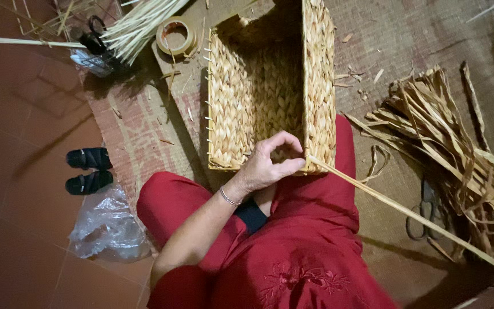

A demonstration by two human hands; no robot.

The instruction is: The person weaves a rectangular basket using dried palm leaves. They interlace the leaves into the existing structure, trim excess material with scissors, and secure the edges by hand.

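on your lap sits the woven basket [270, 86], walls mostly braided. your left hand [267, 166] is pinched on a long reed strip [401, 209] at the rim, which looks unfinished. right hand's out of sight.

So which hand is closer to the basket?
Left, as far as can be seen. The left hand touches the basket at its near rim, pinching a long strip. The right hand is out of view.
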